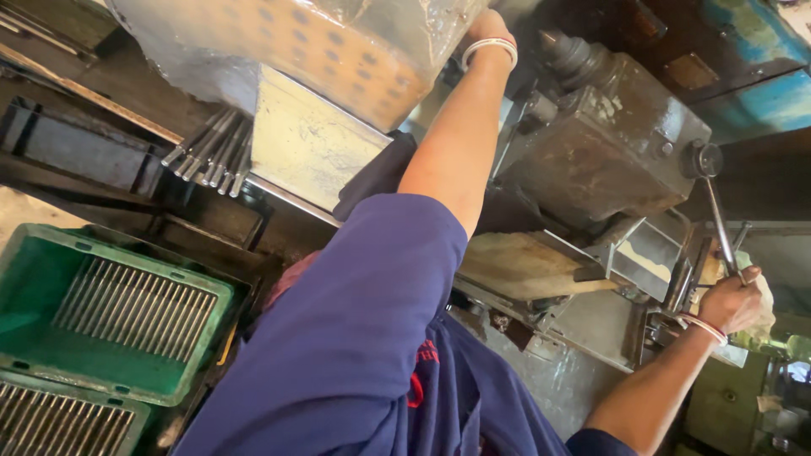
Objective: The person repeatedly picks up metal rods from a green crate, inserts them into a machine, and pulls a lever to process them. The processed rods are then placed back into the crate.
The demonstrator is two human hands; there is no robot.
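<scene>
Right now the right hand (732, 301) is closed round a thin metal lever (720, 221) on the grey machine (604, 148), while the left hand (488, 27), grip hidden, reaches behind a plastic-wrapped orange dotted package (338, 46) above green crates (51, 279) of rods.

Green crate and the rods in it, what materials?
Green crate: looks like moulded plastic, matte, uniform colour with a ribbed rim. Rods inside: apparently bare steel, grey with a dull sheen, lying in a parallel row. A similar bundle lies on the bench above.

Rods (135, 314) lie in crate (25, 279); lever (721, 221) right of machine (604, 143).
</scene>
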